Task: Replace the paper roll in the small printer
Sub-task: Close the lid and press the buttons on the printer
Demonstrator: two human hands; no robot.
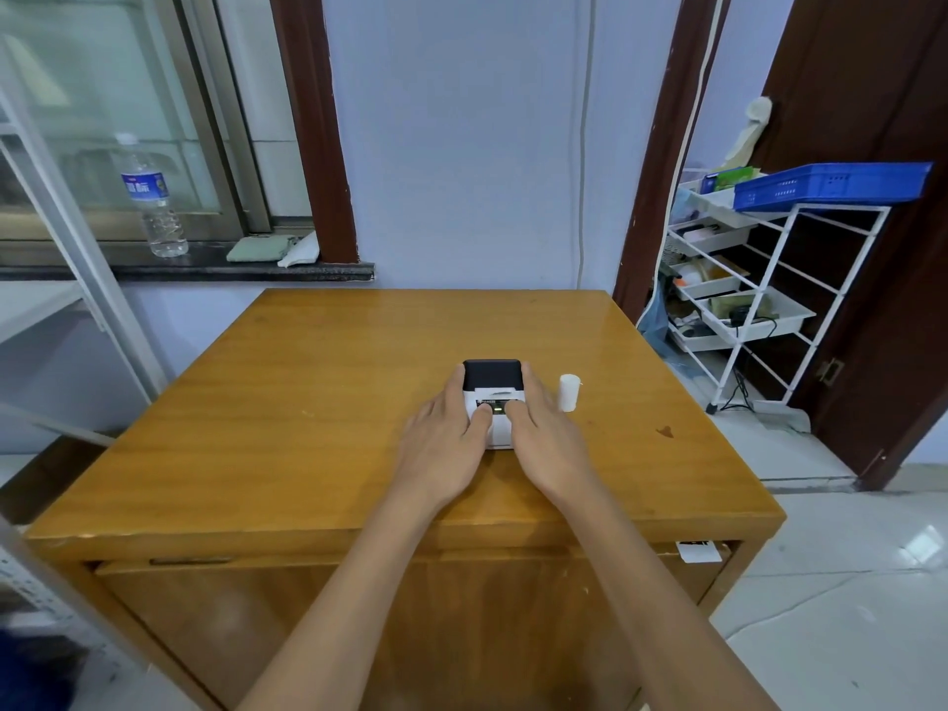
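A small white printer [493, 382] with a black lid at its far end lies flat on the wooden table [308, 382]. My left hand [445, 443] clasps its left side, thumb resting on the white front panel. My right hand [548, 438] clasps its right side, thumb also on the panel beside a small lit display. The lid looks closed. A white paper roll [568, 392] stands upright on the table just right of my right hand, apart from it.
A white wire rack [759, 300] with trays and a blue basket [831, 184] stands to the right of the table by a dark door. A water bottle [151, 197] and a folded cloth [259, 247] sit on the window sill behind.
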